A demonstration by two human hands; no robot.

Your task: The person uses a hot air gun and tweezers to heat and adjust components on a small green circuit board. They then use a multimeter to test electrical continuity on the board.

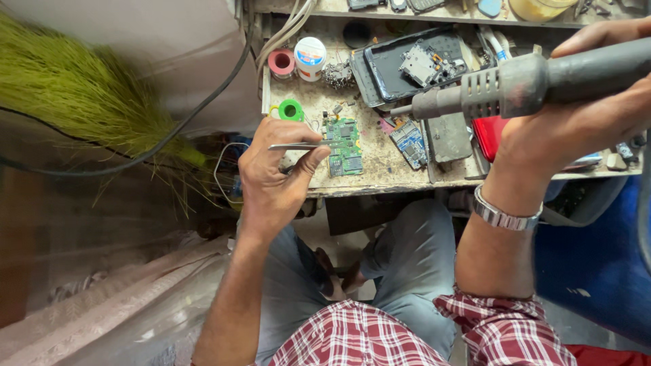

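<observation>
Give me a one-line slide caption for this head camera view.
Left hand holds tweezers over a green circuit board; right hand aims a hot-air tool above the workbench.

Left hand (274, 173) pinched, forearm angled up; right hand (576, 115) fisted, wrist raised.

The right hand (576, 115) runs off the right edge, taking the hot-air tool's (529, 81) grip end with it. Behind that hand, a red case (489, 132) is half covered. Left of the left hand (274, 173), a green broom (74, 88) blurs. Parts beyond the tabletop (380, 163) are cut off at the top edge.
</observation>
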